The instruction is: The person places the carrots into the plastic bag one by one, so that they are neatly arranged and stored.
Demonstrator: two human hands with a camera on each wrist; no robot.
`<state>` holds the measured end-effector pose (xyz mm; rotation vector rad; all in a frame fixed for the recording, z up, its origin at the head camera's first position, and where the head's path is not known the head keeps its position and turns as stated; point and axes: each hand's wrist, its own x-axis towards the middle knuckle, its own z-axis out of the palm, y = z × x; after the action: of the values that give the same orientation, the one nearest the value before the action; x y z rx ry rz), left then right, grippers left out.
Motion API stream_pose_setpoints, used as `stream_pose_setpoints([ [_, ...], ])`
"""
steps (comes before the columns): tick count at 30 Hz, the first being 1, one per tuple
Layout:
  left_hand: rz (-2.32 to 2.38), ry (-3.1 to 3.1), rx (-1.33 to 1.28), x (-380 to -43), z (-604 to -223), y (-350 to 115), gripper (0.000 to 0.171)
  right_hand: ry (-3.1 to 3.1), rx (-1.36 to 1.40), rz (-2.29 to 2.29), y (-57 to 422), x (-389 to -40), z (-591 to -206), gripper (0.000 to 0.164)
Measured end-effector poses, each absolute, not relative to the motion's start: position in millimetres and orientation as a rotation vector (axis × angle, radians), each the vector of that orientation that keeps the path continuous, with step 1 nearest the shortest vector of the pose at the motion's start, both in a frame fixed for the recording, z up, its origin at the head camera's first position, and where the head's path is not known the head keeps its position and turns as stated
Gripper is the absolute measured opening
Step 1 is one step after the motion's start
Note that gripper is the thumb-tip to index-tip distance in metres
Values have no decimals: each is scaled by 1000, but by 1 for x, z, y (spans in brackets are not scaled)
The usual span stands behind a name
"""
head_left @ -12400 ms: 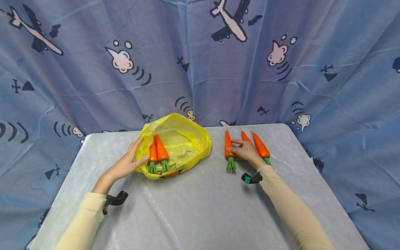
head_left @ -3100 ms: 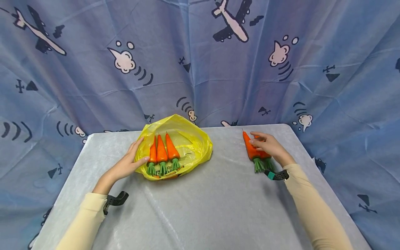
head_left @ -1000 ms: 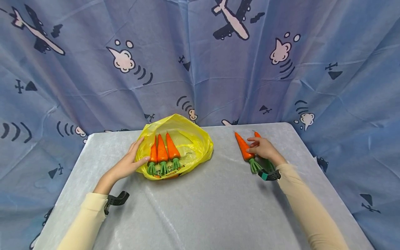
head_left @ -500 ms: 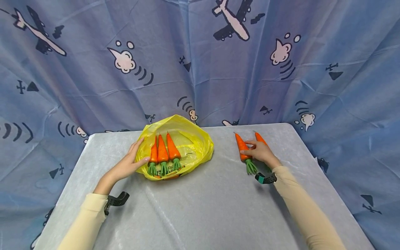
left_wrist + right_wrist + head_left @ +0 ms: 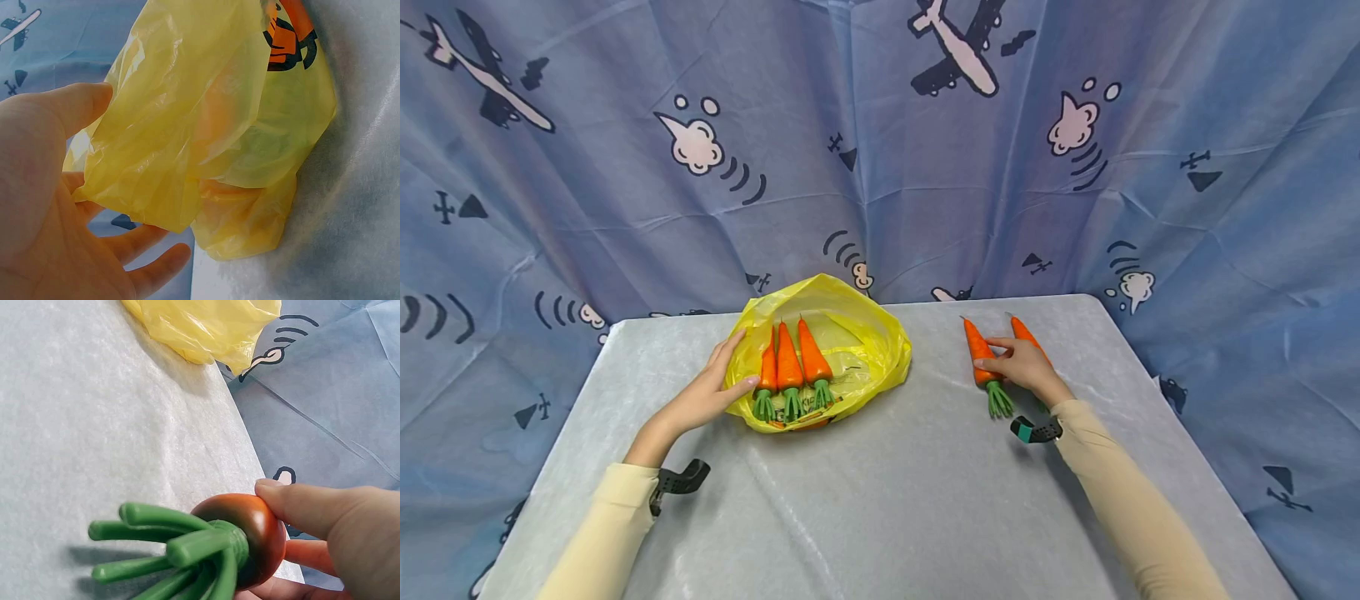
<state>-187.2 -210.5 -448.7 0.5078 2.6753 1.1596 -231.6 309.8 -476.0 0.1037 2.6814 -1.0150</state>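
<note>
In the head view my right hand (image 5: 1019, 365) holds a carrot (image 5: 981, 353) with green stalks, thumb on one side and fingers on the other; it lies over the table's right side. The right wrist view shows the thumb on the carrot's thick end (image 5: 265, 544). A second carrot (image 5: 1026, 332) lies just right of it, its lower part hidden by the hand. My left hand (image 5: 702, 393) rests against the left side of a yellow plastic bag (image 5: 880, 354), fingers spread and fairly straight. Three carrots (image 5: 789, 358) lie side by side in the bag's open mouth.
The light grey table (image 5: 865, 508) stands in front of a blue curtain (image 5: 880, 150) printed with planes. The bag sits near the table's back edge, left of the right hand's carrot. Black straps (image 5: 683, 477) are worn on both wrists.
Since the first frame a third carrot has gone into the bag. The right hand has separated the remaining two carrots, shifting one left and turning it straighter. The left hand stays put.
</note>
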Motion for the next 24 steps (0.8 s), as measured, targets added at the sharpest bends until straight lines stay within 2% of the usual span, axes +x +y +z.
stream_pose_setpoints([
  [24,1171,2673,502,-190,-452,-210,86,2620,95,-1168,297,-228,-463,71],
])
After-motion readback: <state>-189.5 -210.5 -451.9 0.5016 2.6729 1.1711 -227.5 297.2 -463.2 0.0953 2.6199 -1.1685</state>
